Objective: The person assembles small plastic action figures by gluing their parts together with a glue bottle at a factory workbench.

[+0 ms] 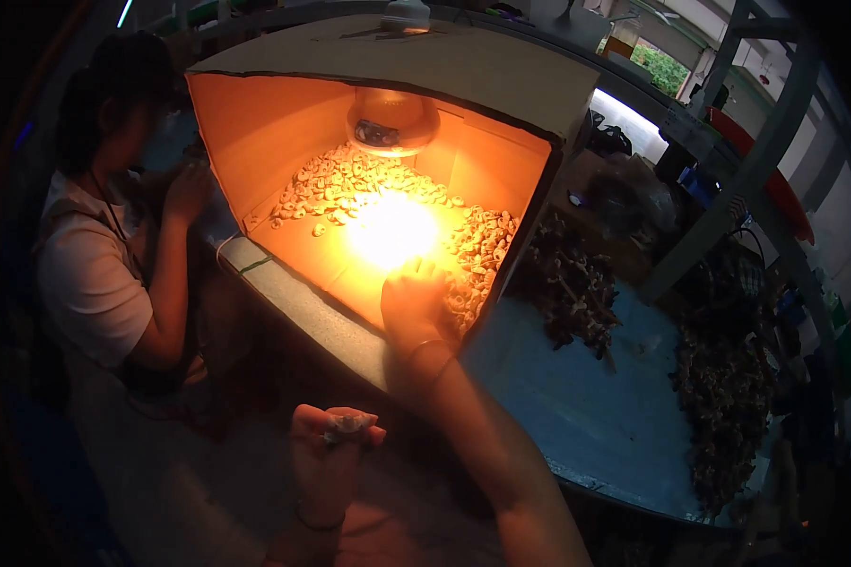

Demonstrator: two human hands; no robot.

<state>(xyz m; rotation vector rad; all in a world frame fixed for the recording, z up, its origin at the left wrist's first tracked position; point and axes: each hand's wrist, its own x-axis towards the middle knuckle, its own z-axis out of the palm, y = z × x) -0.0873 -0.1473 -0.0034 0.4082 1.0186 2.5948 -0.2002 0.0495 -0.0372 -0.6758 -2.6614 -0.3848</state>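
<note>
My left hand (323, 452) is below the box's front edge. Its thumb and fingers pinch a small pale lumpy piece (348, 424); its exact kind I cannot make out. My right hand (414, 295) reaches into an open-fronted cardboard box (303, 265), close to a bright glare on its floor. The fingertips are washed out by the light, so what they touch cannot be seen. Many small pale ring-like pieces (326, 184) lie heaped along the back of the box. More such pieces (482, 248) lie at its right side, beside my right hand.
A lamp (392, 123) hangs through the box's top. On the left another person (104, 255) sits or stands with hands raised near the box. Dark heaps of small branching parts (572, 283) lie on the blue table surface (577, 406) at right. A grey metal post (728, 217) slants beyond.
</note>
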